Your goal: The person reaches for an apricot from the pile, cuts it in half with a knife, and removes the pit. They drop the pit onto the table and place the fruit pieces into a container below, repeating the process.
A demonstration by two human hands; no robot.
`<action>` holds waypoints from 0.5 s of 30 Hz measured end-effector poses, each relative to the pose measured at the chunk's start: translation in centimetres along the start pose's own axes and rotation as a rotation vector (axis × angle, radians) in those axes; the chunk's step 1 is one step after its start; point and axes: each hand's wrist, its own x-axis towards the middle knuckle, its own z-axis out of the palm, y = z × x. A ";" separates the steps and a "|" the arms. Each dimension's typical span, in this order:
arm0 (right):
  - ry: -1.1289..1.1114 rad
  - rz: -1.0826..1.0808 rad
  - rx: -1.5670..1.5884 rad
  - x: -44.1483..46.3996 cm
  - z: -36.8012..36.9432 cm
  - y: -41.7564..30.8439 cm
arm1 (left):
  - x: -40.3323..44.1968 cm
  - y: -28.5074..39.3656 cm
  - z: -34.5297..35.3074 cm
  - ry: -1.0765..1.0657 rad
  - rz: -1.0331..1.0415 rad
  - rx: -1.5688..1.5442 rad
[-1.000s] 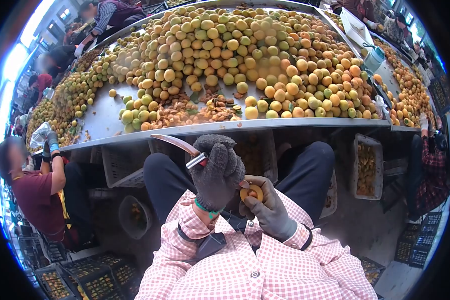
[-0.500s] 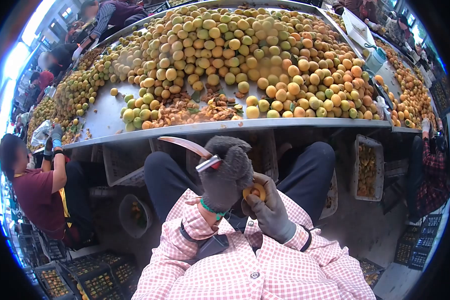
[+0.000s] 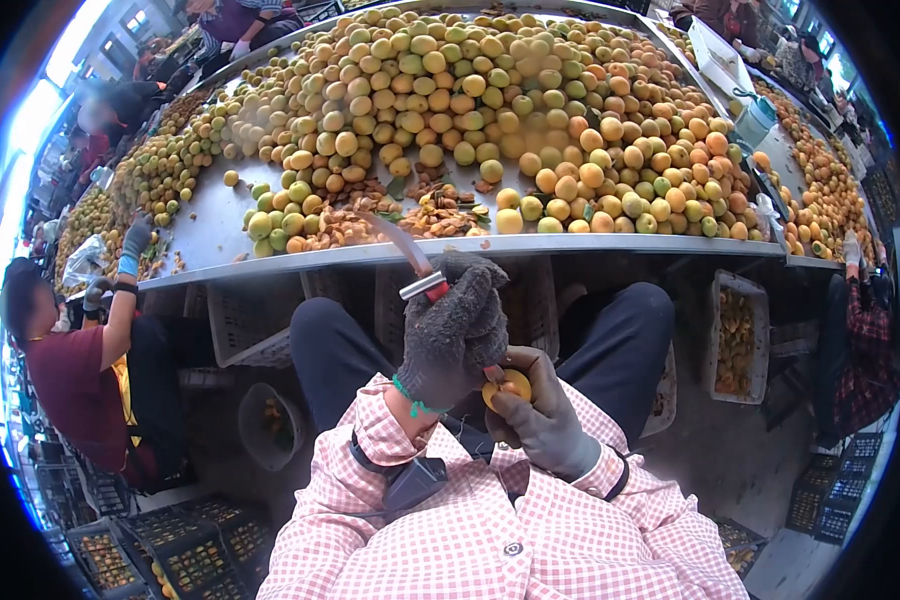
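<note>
The left hand (image 3: pixel 453 340) has its gloved fingers closed around the knife (image 3: pixel 406 253), blade toward eleven o'clock. At its four o'clock, the right hand (image 3: pixel 550 415) pinches a fruit (image 3: pixel 510 389) in its fingers. Fruit heap (image 3: pixel 440 90) and peelings (image 3: pixel 355 229) lie on the surface (image 3: pixel 210 220), at twelve.

The left hand (image 3: pixel 454 330) is hiding most of the knife handle (image 3: pixel 437 288); the right hand (image 3: pixel 550 425) is covering part of the fruit (image 3: pixel 515 387); the bottom edge is cropping the checked shirt (image 3: pixel 450 540); upper-left workers (image 3: pixel 120 105) are appearing blurred.
</note>
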 end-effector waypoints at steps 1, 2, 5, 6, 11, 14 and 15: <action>0.049 -0.113 -0.117 0.1 0.5 0.1 | 0.0 -0.1 0.1 0.023 0.027 0.005; 0.098 -0.225 -0.234 0.2 0.9 0.3 | 0.0 -0.2 0.1 0.022 0.027 0.002; 0.099 -0.563 -0.462 1.4 0.7 1.3 | 0.3 -0.3 0.4 0.013 0.113 -0.101; 0.098 -0.563 -0.463 1.9 0.1 1.4 | 0.3 -0.2 0.5 0.003 0.135 -0.091; -0.054 -0.490 -0.340 2.5 -0.9 2.1 | 1.2 0.2 -0.7 0.004 0.057 -0.155; -0.183 0.125 0.214 2.1 -1.5 -1.3 | 1.7 0.2 -1.4 0.154 -0.067 -0.120; -0.148 0.165 0.238 2.2 -1.2 -1.5 | 1.8 -0.1 -1.8 0.206 -0.106 -0.108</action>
